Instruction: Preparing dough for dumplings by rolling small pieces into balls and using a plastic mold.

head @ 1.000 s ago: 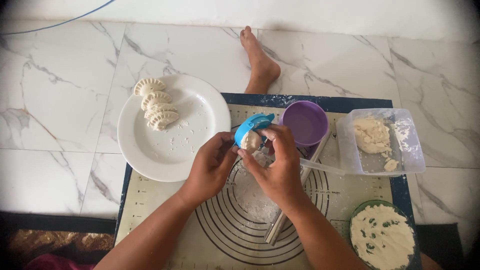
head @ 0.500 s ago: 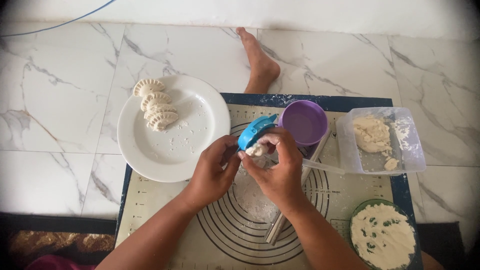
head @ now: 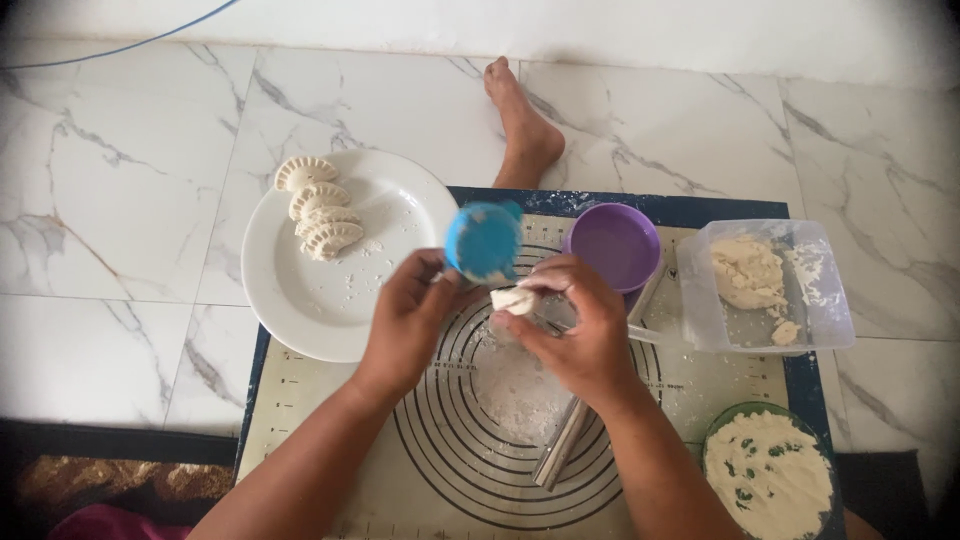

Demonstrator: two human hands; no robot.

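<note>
Hands meet over the far half of the rolling mat [head: 300, 420]: the left hand [head: 405, 325] grips a blue dumpling mould [head: 483, 243] held up open, and the right hand [head: 580, 335] pinches a folded dumpling [head: 515, 299] just beside it. Bare mat shows only at the near left; the white plate [head: 330, 310] overhangs the far left corner, and a purple cup [head: 613, 245] and clear dough tub [head: 765, 285] crowd the far right. A rolling pin [head: 560, 455] lies half hidden under the right wrist, and the filling bowl [head: 770, 475] is cut off at the near right.
</note>
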